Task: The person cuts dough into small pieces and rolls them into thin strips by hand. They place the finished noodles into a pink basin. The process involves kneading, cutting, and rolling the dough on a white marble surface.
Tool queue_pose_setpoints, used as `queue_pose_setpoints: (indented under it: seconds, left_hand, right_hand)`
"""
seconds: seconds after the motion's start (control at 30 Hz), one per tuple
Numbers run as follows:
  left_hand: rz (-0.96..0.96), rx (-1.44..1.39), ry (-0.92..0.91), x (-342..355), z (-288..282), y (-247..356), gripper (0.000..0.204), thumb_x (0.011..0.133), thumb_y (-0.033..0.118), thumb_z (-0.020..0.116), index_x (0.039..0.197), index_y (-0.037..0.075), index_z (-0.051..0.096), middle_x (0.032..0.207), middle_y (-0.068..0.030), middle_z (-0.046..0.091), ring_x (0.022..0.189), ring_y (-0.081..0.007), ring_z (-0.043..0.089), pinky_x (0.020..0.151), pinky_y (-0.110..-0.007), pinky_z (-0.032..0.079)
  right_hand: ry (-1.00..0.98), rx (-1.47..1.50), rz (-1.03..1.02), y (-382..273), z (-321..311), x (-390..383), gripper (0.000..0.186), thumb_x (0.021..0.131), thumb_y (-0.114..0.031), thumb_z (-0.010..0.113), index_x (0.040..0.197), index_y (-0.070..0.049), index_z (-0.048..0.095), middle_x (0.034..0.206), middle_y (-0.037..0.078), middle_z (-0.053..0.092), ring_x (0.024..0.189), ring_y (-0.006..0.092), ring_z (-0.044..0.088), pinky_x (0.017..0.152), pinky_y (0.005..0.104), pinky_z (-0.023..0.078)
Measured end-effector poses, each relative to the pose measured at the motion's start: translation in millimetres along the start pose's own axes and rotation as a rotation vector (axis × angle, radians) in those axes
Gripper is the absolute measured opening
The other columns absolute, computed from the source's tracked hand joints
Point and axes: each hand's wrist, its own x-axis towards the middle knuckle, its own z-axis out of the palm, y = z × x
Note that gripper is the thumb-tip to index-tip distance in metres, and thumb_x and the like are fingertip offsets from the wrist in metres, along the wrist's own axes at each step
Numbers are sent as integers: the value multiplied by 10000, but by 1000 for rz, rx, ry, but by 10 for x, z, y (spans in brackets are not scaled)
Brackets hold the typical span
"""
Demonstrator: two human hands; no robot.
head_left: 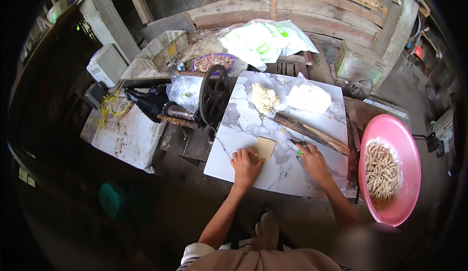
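On a marbled white board point(224, 154), my left hand point(246, 166) grips the near-left edge of a flat, square, pale sheet point(264, 147), perhaps dough. My right hand point(313, 161) is closed on a green-handled knife point(295, 148), its pale blade pointing toward the sheet. Beyond the hands lie a long dark wooden stick point(307, 130), a crumpled pile of pale dough strips point(264, 99) and a white bag of powder point(308, 98).
A pink basin point(411, 168) of pale pieces stands at right. A hand-cranked machine with a black wheel point(213, 98) is at left, near a white slab point(122, 141). Behind are large white sacks point(263, 44), a purple bowl point(212, 62) and a crate point(161, 51).
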Motion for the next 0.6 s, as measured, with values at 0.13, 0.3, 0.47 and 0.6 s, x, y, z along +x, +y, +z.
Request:
queue_pose_setpoints:
  seconds: [0.13,0.3,0.47,0.6]
  left_hand:
    - [9,-305,-71,57,-49,-105,298,731,104,739,910,40,510,854,-101,583,826,-287,581,734,-413,451]
    - [-9,-686,-294,345,-230,-69,219,802,29,693,977,23,560,904,-70,640,807,-167,649,744,-284,538]
    - [99,-825,-340,974,-369,-131,155,821,26,678,966,13,624,900,-45,634,841,-114,619,746,-257,536]
    - [102,-896,-341,1611,-53,-323,124,799,50,702,902,22,637,912,-59,644,773,-128,622,642,-246,516]
  right_hand:
    - [131,-54,78,-202,81,101,427,814,-158,636,1231,-120,552,1073,104,480,1058,283,450,865,428,398]
    - [187,382,-9,-665,64,235,382,842,-143,644,1208,-94,547,1080,121,545,925,256,545,793,389,447]
    - [114,1132,207,-970,247,721,257,886,-84,619,1135,-43,575,907,109,649,733,112,606,665,251,485]
    - [277,941,279,-901,269,1328,125,832,-21,649,957,-14,641,827,67,660,649,76,580,595,238,469]
